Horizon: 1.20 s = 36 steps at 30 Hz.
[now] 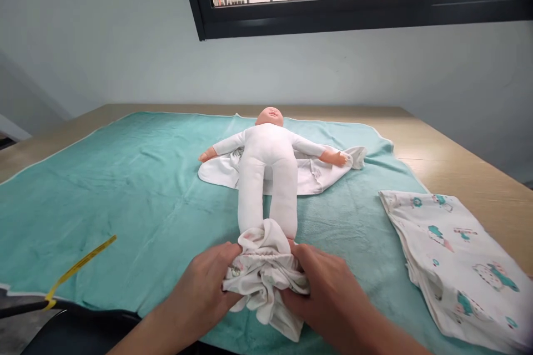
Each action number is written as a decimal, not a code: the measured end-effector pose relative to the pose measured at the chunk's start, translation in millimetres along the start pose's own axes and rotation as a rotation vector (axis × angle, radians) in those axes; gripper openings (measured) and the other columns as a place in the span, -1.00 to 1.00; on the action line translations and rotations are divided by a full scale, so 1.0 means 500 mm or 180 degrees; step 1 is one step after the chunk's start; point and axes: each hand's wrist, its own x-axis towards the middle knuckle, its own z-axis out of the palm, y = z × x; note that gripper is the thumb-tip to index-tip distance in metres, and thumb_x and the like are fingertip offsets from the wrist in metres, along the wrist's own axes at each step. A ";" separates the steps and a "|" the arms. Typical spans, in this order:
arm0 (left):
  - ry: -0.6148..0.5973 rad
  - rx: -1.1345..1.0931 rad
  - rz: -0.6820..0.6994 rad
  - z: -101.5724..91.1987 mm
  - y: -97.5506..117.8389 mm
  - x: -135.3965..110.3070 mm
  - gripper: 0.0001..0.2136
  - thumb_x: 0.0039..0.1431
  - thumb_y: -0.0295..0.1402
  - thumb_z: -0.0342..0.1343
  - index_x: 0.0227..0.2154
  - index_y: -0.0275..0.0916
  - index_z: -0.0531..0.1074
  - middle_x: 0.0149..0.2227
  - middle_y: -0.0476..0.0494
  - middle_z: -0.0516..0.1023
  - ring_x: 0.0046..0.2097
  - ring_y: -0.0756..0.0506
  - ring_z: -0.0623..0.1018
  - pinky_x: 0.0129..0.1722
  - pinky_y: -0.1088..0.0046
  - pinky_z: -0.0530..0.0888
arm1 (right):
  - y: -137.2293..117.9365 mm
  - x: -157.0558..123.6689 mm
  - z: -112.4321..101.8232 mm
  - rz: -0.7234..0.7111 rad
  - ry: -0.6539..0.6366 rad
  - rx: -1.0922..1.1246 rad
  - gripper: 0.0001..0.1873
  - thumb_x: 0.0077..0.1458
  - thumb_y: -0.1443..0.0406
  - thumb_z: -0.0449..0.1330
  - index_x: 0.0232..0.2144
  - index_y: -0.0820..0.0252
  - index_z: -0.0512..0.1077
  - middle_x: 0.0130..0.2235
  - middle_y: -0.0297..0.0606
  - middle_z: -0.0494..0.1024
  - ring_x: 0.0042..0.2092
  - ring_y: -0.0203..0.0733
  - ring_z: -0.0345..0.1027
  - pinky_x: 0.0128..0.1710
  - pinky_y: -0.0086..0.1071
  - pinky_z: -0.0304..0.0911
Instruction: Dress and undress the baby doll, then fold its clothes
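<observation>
A baby doll (pixel 272 143) with a white cloth body lies on its back, arms spread, its feet toward me. White baby pants (pixel 266 277), bunched up with a gathered elastic waist, are around or against the ends of its legs. My left hand (pixel 206 277) pinches the pants from the left side, and my right hand (pixel 327 280) grips them from the right. The doll's feet are mostly hidden by the cloth and my fingers. Beneath the doll's torso and arms, a white baby top (pixel 222 171) is spread out.
A teal blanket (pixel 145 194) covers much of the wooden table (pixel 449 161). On the right lies a folded white cloth (pixel 466 266) with printed figures. At lower left, a yellow tag (pixel 79 263) hangs on a black strap. Behind stand a wall and a dark-framed window (pixel 316 19).
</observation>
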 end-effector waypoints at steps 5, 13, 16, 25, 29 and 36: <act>-0.0088 -0.0344 -0.0246 0.006 0.004 0.005 -0.74 0.11 -0.33 0.19 -0.13 -0.09 0.35 -0.28 -0.06 0.53 -0.30 -0.11 0.54 -0.31 0.39 0.48 | 0.004 0.001 -0.002 -0.0189 0.0085 0.0481 -0.74 -0.14 0.44 0.16 -0.40 0.08 0.17 -0.45 -0.41 0.47 -0.37 -0.20 0.36 -0.17 -0.29 0.24; -0.0480 -0.1299 -0.1118 -0.004 0.029 0.035 -0.64 0.02 -0.18 0.29 -0.15 -0.16 0.38 -0.15 -0.11 0.55 -0.18 -0.16 0.55 -0.22 0.34 0.50 | 0.006 0.002 -0.007 0.0313 -0.0356 0.1073 -0.80 -0.06 0.37 0.19 -0.40 0.09 0.21 -0.45 -0.43 0.44 -0.45 -0.30 0.23 -0.43 -0.45 0.15; -0.0507 -0.1284 -0.1236 -0.007 0.032 0.027 -0.73 0.04 -0.21 0.26 -0.26 -0.15 0.35 -0.30 -0.02 0.56 -0.29 -0.12 0.55 -0.33 0.40 0.46 | 0.005 -0.002 -0.007 0.0472 -0.0320 0.1281 -0.81 -0.03 0.36 0.19 -0.41 0.10 0.21 -0.48 -0.45 0.41 -0.46 -0.31 0.21 -0.47 -0.47 0.11; 0.0056 -0.1339 -0.1370 0.029 0.072 -0.012 -0.69 0.07 -0.06 0.17 -0.45 -0.13 0.23 -0.54 0.03 0.46 -0.50 -0.06 0.46 -0.53 0.47 0.35 | -0.027 -0.030 0.005 0.0434 -0.0181 0.1627 -0.73 0.06 0.28 0.15 -0.52 0.13 0.10 -0.55 -0.44 0.31 -0.51 -0.37 0.11 -0.52 -0.49 0.05; -0.0020 -0.0964 -0.1064 0.014 0.087 -0.040 -0.79 0.14 -0.19 0.10 -0.48 -0.13 0.24 -0.52 0.01 0.46 -0.48 -0.05 0.46 -0.49 0.47 0.35 | -0.027 -0.047 0.002 0.0014 -0.0366 0.1260 -0.70 -0.05 0.32 0.22 -0.58 0.15 0.11 -0.61 -0.47 0.23 -0.55 -0.40 0.01 -0.55 -0.47 -0.04; -0.1309 -0.1348 -0.0341 -0.072 0.073 -0.037 -0.60 -0.05 0.06 0.23 -0.54 -0.19 0.33 -0.51 0.04 0.46 -0.43 -0.04 0.46 -0.43 0.48 0.43 | -0.012 -0.041 -0.112 0.0000 -0.1646 0.1530 -0.69 -0.02 0.05 0.32 -0.39 0.13 0.40 -0.34 -0.33 0.47 -0.34 -0.26 0.29 -0.37 -0.46 0.22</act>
